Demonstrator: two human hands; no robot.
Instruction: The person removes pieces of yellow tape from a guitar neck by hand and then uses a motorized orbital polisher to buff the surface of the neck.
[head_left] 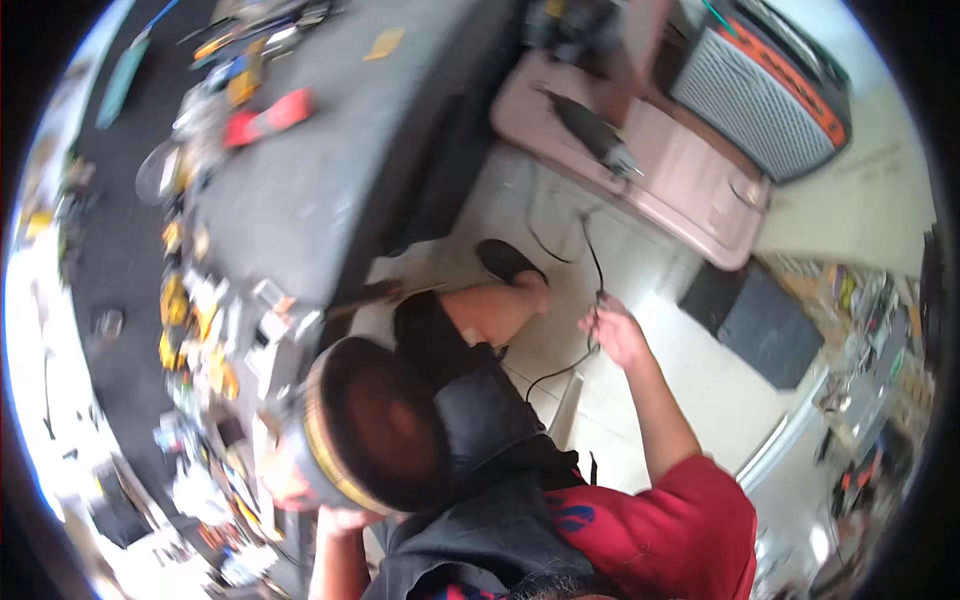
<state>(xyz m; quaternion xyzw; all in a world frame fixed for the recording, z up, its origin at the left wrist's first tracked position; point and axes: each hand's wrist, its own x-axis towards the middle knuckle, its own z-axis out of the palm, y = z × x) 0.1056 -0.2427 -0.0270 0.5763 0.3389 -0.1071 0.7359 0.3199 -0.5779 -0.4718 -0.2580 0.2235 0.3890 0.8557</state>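
My left hand [340, 518] supports a round object [374, 420] with a dark reddish-brown face and a yellowish rim, near the bench at lower left; its far side is hidden. My right hand [614, 330], at centre right, has its fingers closed on a thin black cable [598, 265] that runs over the tiled floor. The cable leads up toward a dark elongated tool [590, 135] lying on a pink plastic surface [700, 200] beyond my hands.
A dark workbench [270, 210] with scattered tools, a red item [265, 120] and blurred clutter runs along my left. A speaker-like amplifier [760, 100] stands at top right. A dark slab [755, 325] lies on the floor at right, beside more clutter [865, 420].
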